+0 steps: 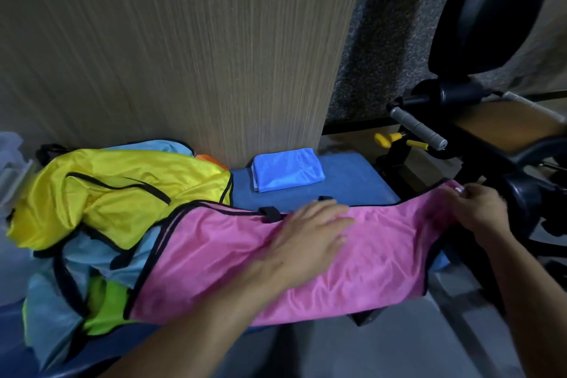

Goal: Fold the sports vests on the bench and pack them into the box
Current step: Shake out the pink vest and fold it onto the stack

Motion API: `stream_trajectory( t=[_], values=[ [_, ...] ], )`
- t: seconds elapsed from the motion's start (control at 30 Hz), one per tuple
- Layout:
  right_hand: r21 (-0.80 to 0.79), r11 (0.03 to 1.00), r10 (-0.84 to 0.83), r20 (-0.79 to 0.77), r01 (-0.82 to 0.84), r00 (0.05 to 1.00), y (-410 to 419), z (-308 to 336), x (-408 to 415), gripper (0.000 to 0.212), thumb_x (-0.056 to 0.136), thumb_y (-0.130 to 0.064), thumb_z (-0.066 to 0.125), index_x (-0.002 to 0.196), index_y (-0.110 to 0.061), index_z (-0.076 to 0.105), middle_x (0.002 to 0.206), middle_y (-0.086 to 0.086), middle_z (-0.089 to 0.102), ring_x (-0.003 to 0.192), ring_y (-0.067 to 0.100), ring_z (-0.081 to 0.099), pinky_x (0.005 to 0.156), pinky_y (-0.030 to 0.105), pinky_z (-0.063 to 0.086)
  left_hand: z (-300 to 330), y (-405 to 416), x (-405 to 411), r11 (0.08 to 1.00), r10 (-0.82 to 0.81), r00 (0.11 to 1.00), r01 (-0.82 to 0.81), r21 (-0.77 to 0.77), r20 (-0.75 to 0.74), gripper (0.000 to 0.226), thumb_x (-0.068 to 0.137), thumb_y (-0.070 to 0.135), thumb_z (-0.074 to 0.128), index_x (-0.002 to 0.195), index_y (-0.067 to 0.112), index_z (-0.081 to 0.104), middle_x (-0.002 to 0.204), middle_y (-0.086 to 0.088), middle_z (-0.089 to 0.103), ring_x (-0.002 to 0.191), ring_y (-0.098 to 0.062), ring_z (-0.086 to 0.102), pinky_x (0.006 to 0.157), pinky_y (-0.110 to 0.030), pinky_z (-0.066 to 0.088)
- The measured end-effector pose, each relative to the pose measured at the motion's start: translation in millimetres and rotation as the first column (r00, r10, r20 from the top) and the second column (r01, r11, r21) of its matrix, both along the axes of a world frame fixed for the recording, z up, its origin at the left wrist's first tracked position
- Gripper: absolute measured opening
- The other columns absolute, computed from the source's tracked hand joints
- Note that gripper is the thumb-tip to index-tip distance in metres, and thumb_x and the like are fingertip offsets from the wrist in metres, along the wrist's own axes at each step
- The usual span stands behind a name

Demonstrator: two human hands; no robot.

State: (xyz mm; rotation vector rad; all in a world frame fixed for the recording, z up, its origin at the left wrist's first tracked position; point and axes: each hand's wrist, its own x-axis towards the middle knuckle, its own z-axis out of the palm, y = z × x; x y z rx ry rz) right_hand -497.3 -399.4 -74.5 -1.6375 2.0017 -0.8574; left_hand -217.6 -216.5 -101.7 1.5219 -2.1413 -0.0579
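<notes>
The pink vest (306, 255) lies spread on the blue worktop (352, 181), left hand (310, 233) pressing flat-fingered on it, right hand (478, 209) pinching its far edge.

Left hand (310, 233) flat on pink vest (214, 258); right hand (478, 209) pinches its edge.

We find no legible text, label, brand, number or sign anywhere in the head view. The folded blue vest (287, 169) shows a small pale tag at its lower left corner, too small and blurred for us to read. The pink vest (214, 255) and the yellow vest (122, 193) carry no print that we can make out.
</notes>
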Motion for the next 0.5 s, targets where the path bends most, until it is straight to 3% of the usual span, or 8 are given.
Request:
stream_trajectory(
  t=[0.07,0.13,0.23,0.37,0.5],
  values=[
    [0.019,0.999,0.047,-0.056,-0.046,0.997,0.2,0.9,4.1,0.039,0.091,-0.037,0.069,0.072,-0.004,0.060,0.075,0.021,0.065,0.080,0.039,0.064,0.071,0.041,0.047,3.7,4.7,31.4,0.988,0.137,0.991,-0.136,-0.074,0.007,0.032,0.096,0.034,0.056,0.124,0.024,0.067,0.127,0.007,0.061,0.118,-0.020,0.054,0.101,-0.039,0.044],
    [0.037,0.997,0.074,-0.084,-0.071,0.994,3.1,-0.3,12.4,0.036,0.091,-0.038,0.067,0.073,-0.007,0.062,0.079,0.021,0.066,0.081,0.041,0.064,0.073,0.041,0.049,7.1,11.7,67.7,0.951,0.301,0.953,-0.301,-0.068,-0.011,0.023,0.092,0.034,0.060,0.111,0.025,0.069,0.109,0.008,0.063,0.100,-0.021,0.058,0.089,-0.041,0.049],
    [0.045,0.994,0.102,-0.111,-0.098,0.989,6.9,1.5,23.8,0.033,0.091,-0.039,0.063,0.078,-0.009,0.063,0.084,0.022,0.066,0.082,0.041,0.063,0.073,0.043,0.050,10.0,21.6,111.9,0.891,0.454,0.891,-0.454,0.019,-0.028,0.006,0.091,0.032,0.069,0.092,0.028,0.065,0.088,0.011,0.062,0.085,-0.019,0.060,0.081,-0.044,0.051],
    [0.041,0.993,0.117,-0.129,-0.113,0.985,16.4,12.9,38.2,0.033,0.092,-0.041,0.062,0.080,-0.010,0.061,0.086,0.022,0.063,0.078,0.040,0.060,0.069,0.041,0.049,16.6,26.9,128.0,0.881,0.363,0.899,-0.416,0.225,0.244,0.018,0.093,0.051,0.063,0.101,0.035,0.060,0.100,0.017,0.059,0.101,-0.012,0.051,0.094,-0.037,0.036],
    [0.025,0.992,0.124,-0.165,-0.121,0.979,29.2,24.1,45.6,0.035,0.094,-0.042,0.061,0.073,-0.016,0.049,0.083,0.019,0.057,0.083,0.046,0.061,0.073,0.044,0.050,20.9,31.9,130.1,0.936,0.284,0.923,-0.326,0.133,0.261,0.016,0.093,0.050,0.063,0.096,0.034,0.061,0.093,0.018,0.052,0.098,-0.010,0.048,0.092,-0.033,0.034]
  ],
)
